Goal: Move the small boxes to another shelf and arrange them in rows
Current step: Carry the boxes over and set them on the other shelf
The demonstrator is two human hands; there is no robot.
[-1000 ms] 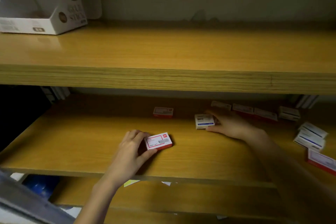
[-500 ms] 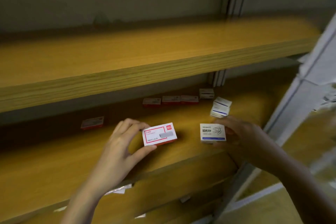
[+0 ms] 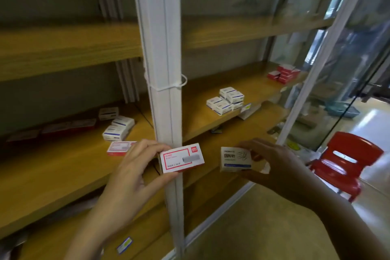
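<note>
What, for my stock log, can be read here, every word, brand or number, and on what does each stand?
"回形针": on the white and blue box in the right hand.
"1000" and "24/6": bottom line of the red-framed box in the left hand.
Too blurred to read: that box's red heading and corner logo, the small print on both, the stacked boxes, the shelf-edge tag.

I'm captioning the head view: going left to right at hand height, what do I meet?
left hand, red-framed box, blue-printed box, right hand, red chair
</note>
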